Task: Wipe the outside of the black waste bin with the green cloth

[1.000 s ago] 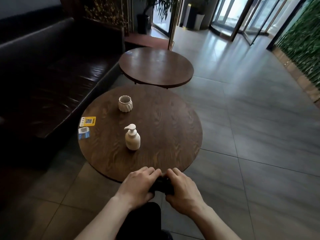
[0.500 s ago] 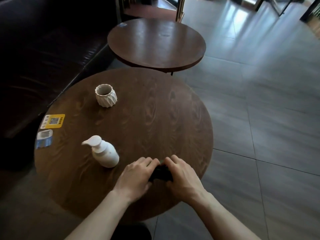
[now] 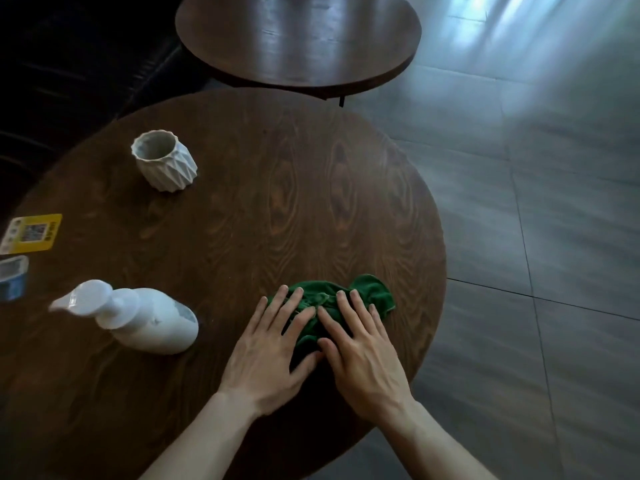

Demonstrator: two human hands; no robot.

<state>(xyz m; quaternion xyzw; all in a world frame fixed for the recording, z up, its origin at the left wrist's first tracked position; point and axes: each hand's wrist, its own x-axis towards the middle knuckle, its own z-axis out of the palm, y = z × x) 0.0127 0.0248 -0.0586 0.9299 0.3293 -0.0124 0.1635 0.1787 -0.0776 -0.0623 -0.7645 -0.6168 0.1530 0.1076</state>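
We see the green cloth lying bunched and crumpled on the near right part of a round, dark wooden table, close to its right edge. Both of the person's bare hands lie flat on top of it, palms down. The left hand covers the cloth's left side with its fingers spread and stretched forward, gripping nothing; the right hand covers the middle and right side in the same way, fingers extended and pressed down rather than curled around the fabric. The two thumbs meet, or nearly meet, over a dark fold at the cloth's near edge, and the index fingertips come close together above the middle of it. A lobe of cloth sticks out past the right hand's fingertips toward the table's right rim. To the left of the hands stands a white pump bottle, its nozzle pointing left. Farther back on the left sits a white faceted ceramic cup, upright and open. At the table's left edge lie a yellow QR-code card and, just nearer to us, a small blue and white card. Beyond this table stands a second round wooden table, and grey floor tiles stretch away on the right. We cannot find the black waste bin in this view.
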